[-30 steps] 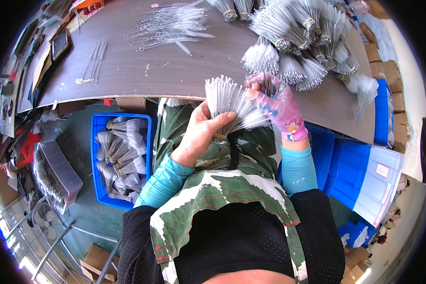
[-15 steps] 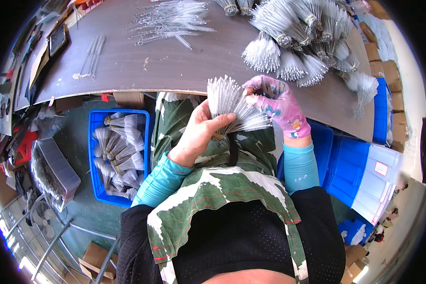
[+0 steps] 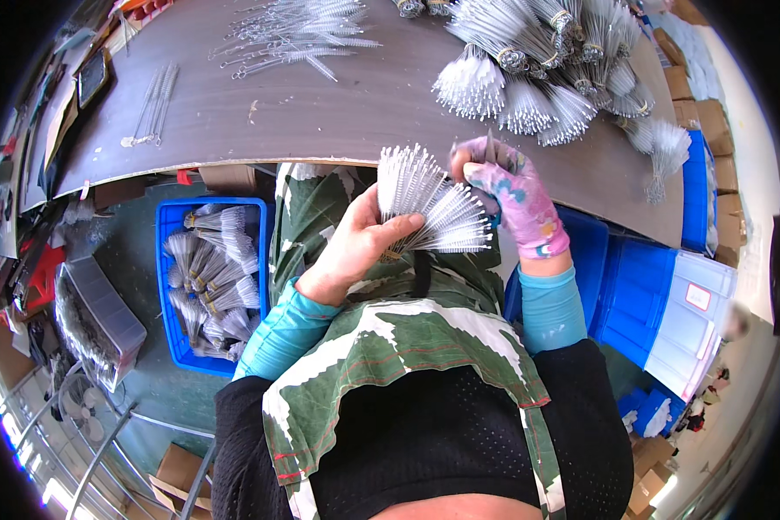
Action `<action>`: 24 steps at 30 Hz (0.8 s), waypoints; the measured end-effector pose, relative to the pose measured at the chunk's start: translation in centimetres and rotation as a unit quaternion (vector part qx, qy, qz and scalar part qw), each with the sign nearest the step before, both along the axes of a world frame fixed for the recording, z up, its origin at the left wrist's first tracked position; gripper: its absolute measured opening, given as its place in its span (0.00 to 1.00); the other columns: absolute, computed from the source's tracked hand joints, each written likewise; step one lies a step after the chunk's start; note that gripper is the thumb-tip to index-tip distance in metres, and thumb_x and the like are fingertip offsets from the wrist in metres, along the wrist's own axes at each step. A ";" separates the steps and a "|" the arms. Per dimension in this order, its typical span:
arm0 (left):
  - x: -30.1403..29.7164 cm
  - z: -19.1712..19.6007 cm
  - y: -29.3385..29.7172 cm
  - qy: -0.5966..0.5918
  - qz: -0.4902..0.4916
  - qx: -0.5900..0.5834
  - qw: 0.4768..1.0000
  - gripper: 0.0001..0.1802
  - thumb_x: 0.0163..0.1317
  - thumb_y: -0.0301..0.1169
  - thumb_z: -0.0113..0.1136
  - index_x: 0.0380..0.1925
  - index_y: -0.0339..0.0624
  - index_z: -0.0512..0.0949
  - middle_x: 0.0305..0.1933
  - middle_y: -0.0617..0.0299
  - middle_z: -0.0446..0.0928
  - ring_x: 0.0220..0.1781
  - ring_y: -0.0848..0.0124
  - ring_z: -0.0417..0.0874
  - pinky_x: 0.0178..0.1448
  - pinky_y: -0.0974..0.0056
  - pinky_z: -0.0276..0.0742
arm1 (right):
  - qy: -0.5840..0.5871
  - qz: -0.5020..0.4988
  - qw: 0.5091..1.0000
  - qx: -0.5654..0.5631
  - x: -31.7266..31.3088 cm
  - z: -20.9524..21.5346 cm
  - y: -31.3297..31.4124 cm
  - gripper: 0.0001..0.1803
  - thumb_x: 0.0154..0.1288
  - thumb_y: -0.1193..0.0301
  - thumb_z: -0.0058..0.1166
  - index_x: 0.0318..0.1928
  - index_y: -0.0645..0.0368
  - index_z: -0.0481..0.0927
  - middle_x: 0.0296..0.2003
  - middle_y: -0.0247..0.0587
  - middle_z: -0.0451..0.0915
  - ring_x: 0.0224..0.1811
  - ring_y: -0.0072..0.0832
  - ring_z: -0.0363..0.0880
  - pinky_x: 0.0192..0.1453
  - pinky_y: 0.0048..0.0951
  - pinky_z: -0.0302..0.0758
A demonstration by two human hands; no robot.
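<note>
My bare left hand (image 3: 360, 240) is closed round the lower end of a bunch of straw brushes (image 3: 433, 204), thumb across the front. Their white bristled ends fan out upward and to the right, over my lap. Just right of the fan is my right hand (image 3: 516, 191), in a pink flowered glove with bare thumb and fingertip showing. Its fingers are curled round a small dark pointed tool (image 3: 490, 143), whose tip sticks up past the knuckles. Most of that tool is hidden, so its kind is unclear.
On the brown table (image 3: 321, 121) lie loose brushes (image 3: 299, 35), a few more at left (image 3: 154, 104), and a heap of tied bundles (image 3: 546, 61). A blue crate (image 3: 166, 286) of bundles stands at left, blue bins (image 3: 637, 295) at right.
The gloved right hand has turned and drawn slightly away from the fan, and the dark tool's tip now points up. The left hand keeps its hold. The whole view has shifted a little.
</note>
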State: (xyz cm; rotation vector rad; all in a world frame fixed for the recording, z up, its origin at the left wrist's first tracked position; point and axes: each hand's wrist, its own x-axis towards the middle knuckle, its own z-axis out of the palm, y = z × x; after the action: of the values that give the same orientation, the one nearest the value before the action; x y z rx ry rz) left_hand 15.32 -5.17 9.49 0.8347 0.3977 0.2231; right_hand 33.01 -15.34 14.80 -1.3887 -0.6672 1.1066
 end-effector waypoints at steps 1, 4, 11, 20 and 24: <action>-0.2 0.4 0.1 0.000 -0.005 -0.024 1.000 0.25 0.57 0.22 0.58 0.55 0.34 0.65 0.51 0.59 0.74 0.52 0.73 0.74 0.58 0.68 0.68 | 0.000 0.000 1.000 -0.001 0.0 0.4 -0.2 0.09 0.59 0.73 0.51 0.40 0.61 0.77 0.34 0.31 0.76 0.35 0.16 0.73 0.36 0.14 0.67; -0.7 0.7 0.1 -0.004 -0.022 -0.061 0.998 0.24 0.57 0.21 0.57 0.55 0.34 0.66 0.50 0.59 0.74 0.52 0.73 0.74 0.58 0.67 0.68 | 0.080 -0.003 0.994 -0.075 0.1 1.3 -1.3 0.21 0.64 0.63 0.48 0.55 0.61 0.69 0.43 0.34 0.75 0.38 0.19 0.74 0.38 0.16 0.69; -1.1 0.7 -0.1 -0.008 -0.070 -0.044 0.997 0.23 0.57 0.20 0.56 0.54 0.34 0.66 0.50 0.60 0.75 0.51 0.73 0.75 0.58 0.67 0.68 | 0.127 0.169 0.969 -0.128 1.0 0.6 -2.8 0.23 0.69 0.53 0.41 0.43 0.61 0.77 0.34 0.34 0.76 0.32 0.16 0.72 0.35 0.16 0.69; -1.5 1.0 0.1 0.022 -0.101 -0.004 0.995 0.25 0.57 0.19 0.56 0.56 0.32 0.64 0.50 0.58 0.74 0.51 0.72 0.74 0.57 0.68 0.69 | -0.047 0.260 0.931 -0.251 1.8 2.9 -2.1 0.20 0.66 0.52 0.47 0.35 0.56 0.79 0.20 0.27 0.75 0.18 0.12 0.70 0.19 0.14 0.63; -1.5 1.0 0.3 0.035 -0.127 0.010 0.991 0.27 0.56 0.19 0.57 0.56 0.31 0.63 0.51 0.57 0.74 0.51 0.72 0.74 0.57 0.67 0.70 | -0.117 0.282 0.908 -0.286 1.7 3.8 -1.3 0.21 0.65 0.52 0.47 0.30 0.57 0.80 0.16 0.28 0.75 0.16 0.13 0.70 0.19 0.16 0.65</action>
State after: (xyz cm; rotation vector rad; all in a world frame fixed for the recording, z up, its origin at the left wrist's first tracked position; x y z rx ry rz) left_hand 13.82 -4.89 10.51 0.9051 0.3510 -0.0378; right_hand 34.73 -16.62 18.61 -1.9148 -1.0105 1.7033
